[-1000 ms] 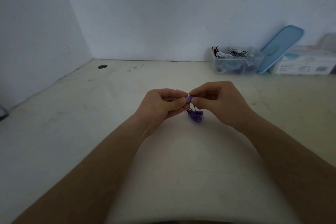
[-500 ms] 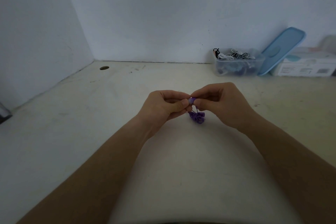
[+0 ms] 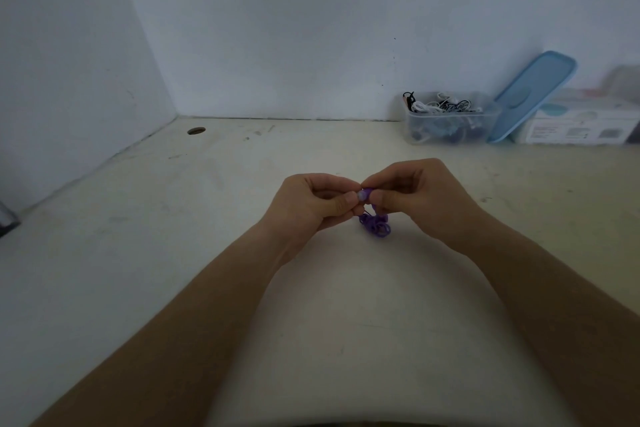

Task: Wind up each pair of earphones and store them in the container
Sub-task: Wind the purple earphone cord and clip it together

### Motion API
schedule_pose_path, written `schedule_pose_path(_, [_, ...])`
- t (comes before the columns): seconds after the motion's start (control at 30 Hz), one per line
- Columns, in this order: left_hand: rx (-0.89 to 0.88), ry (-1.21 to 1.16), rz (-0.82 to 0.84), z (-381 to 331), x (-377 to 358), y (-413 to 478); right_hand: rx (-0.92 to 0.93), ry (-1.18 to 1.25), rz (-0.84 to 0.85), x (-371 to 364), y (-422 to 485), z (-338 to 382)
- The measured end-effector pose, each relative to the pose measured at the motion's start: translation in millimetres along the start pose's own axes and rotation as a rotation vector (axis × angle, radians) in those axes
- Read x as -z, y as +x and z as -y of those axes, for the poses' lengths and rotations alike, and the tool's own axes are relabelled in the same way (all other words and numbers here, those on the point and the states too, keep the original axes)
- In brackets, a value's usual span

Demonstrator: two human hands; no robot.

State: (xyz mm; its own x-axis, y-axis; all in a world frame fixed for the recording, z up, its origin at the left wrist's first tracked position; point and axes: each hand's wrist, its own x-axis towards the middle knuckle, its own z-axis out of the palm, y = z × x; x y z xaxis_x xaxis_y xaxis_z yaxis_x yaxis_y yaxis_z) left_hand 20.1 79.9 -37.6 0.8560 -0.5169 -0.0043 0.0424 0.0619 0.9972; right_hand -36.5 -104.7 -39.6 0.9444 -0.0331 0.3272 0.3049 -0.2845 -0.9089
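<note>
Together left hand [image 3: 311,206] and right hand [image 3: 420,198] pinch purple earphones [image 3: 375,226]; box label [image 3: 575,130] blurred.

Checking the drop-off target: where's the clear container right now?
Head view, far right on the table, against the back wall: the clear container sits just left of the leaning blue lid, beyond the right hand.

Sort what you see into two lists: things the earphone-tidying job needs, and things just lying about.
Job: purple earphones, left hand, right hand, clear container.
Lying about: blue lid, white box, table hole.
</note>
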Motion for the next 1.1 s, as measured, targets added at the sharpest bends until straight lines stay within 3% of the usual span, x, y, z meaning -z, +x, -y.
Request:
schedule_pose_path(0.53, [-0.142, 0.185, -0.042, 2.3, -1.1, 1.8, 0.005, -0.084, -0.086, -4.1, 2.2, -1.3])
schedule_pose_path(0.83, [-0.086, 0.07, 0.006, 0.4, 0.9, 2.1, -0.048, 0.092, -0.053, -1.0, 0.8, -1.0])
schedule_pose_path(1.1, [-0.084, 0.024, 0.004, 1.3, 0.5, 3.7, -0.043, 0.084, -0.069, 0.3, 0.6, -0.8])
